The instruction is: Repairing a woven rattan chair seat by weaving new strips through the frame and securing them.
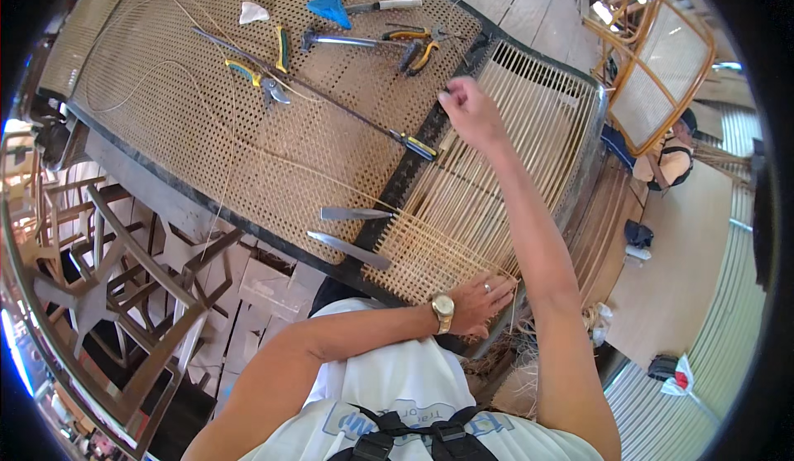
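Note:
My left hand (478, 305), with a watch on its wrist, lies with fingers stretched out on the near right corner of a partly woven cane panel (438, 250). Light strands run lengthwise over this panel, with a tighter weave at its near end. Farther off, my right hand (473, 114) is raised over the panel's far part, fingers curled together; whatever they may hold cannot be made out. Two flat metal blades (357, 213) (351, 250) lie at the panel's left edge. Beside it, a long thin-shafted tool (418, 146) with a yellow and black handle crosses the dark bar.
Left of the bar, a finished cane panel (174, 72) carries pruning shears (269, 89), a hammer (347, 40), pliers (422, 52), a knife (385, 4) and a blue scrap (329, 6). Wooden frames (124, 246) stand left; a cane chair (662, 72) and another person (670, 159) are at right.

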A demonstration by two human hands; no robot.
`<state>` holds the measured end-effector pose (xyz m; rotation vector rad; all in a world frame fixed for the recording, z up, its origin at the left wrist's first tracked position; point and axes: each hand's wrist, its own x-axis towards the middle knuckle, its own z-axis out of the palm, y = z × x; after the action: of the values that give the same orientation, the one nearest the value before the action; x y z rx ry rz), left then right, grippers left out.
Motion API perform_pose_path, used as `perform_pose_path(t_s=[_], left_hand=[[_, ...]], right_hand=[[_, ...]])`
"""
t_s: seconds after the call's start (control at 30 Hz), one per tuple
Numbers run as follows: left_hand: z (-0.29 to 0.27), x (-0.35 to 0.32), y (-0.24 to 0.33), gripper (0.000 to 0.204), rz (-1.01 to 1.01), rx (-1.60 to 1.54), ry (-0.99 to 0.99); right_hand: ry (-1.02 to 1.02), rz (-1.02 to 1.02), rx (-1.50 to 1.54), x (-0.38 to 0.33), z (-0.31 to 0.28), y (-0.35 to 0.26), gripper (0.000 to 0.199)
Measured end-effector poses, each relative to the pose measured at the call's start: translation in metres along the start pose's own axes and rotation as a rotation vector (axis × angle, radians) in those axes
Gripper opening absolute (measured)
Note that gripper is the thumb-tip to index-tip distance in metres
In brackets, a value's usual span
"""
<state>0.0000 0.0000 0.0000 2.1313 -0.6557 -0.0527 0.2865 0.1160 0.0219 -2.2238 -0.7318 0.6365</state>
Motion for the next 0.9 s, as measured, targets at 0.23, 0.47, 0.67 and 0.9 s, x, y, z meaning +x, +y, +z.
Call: perform_pose_path(t_s=[0.23,0.47,0.67,0.9], left_hand=[[-0.012,-0.008,-0.019,0.105,0.12,0.02,-0.051],[-0.032,-0.007,-0.025,0.1,0.12,-0.075,-0.02],[-0.035,-0.017,-0.031,0.099,0.126,0.066,-0.143],[-0.026,-0.021,-0.014,0.099,-0.029,0.098,-0.001]], right_hand=[[0.182,0.125,0.069,0.147,0.054,0.031,0.06],[0.71,-0.271,-0.581,0.172,0.02,0.019,0.058],[0.487,0.03,0.727,-0.017,-0.105,-0.049,0.032],[0.648,0.092,0.353,-0.267,-0.114,0.049,0.058]])
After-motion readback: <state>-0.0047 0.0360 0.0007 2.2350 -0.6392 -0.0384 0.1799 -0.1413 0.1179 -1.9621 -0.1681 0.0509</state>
